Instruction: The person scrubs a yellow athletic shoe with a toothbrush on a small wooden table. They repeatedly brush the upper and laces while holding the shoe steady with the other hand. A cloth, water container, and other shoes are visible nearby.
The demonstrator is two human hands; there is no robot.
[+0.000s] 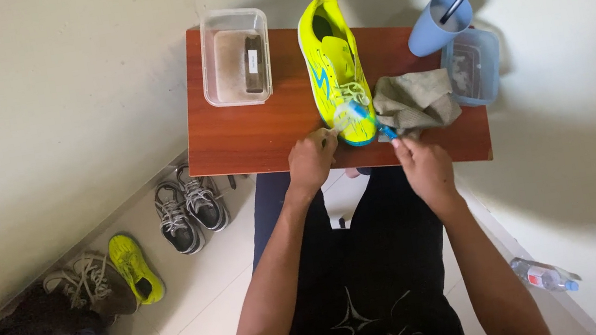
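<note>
A neon yellow shoe [334,66] is laid lengthwise on the wooden surface [245,136], toe toward the person, so that the front is within easy reach. The toe edge is pinched by the left hand [311,161], apparently to keep the shoe from sliding. A blue toothbrush [370,118] is gripped in the closed right hand [424,166], its bristled head pressed against the toe. Just beyond the right hand a crumpled grey cloth [415,101] is kept, with a blue cup [435,24] and a small clear tub [475,66] farther off. Beyond the left hand a clear container [234,56] is set. More shoes [188,205] are lined up on the floor.
</note>
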